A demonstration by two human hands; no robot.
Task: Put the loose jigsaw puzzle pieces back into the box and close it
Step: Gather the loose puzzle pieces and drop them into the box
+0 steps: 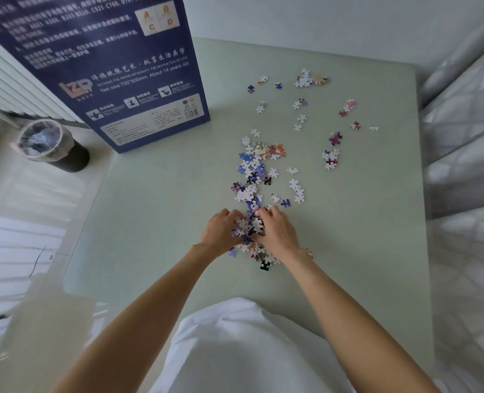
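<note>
Head view, gathering stage. The left hand (221, 232) and the right hand (277, 234) meet just below the centre of the frame, fingers curled inward around a heap of puzzle pieces (248, 229) and cupping it from both sides on the pale green table (155, 211); both hands grip the heap, which appears not yet lifted clear of the surface. A trail of loose pieces (252, 171) runs from the hands toward the centre of the frame; smaller scatters (309, 78) lie toward the upper right, well apart from the hands, and a few strays, among them a dark piece (264, 265), sit just below the wrists. The box (99, 66), dark blue with printed text, stands in the upper left, tilted against a white ribbed radiator (13, 89); whether it is open cannot be told from this side. A lined waste bin (50, 144) stands on the floor at left, beside the box.

For a clean step, the judgement is this: press the palms together under the heap rather than squeezing from above, so that thin pieces do not slip out between the fingers; keep the load modest; carry it low across the table to the box; sweep the far scatters into one pile before the next scoop; mind the near table edge, where strays could drop to the floor.
</note>
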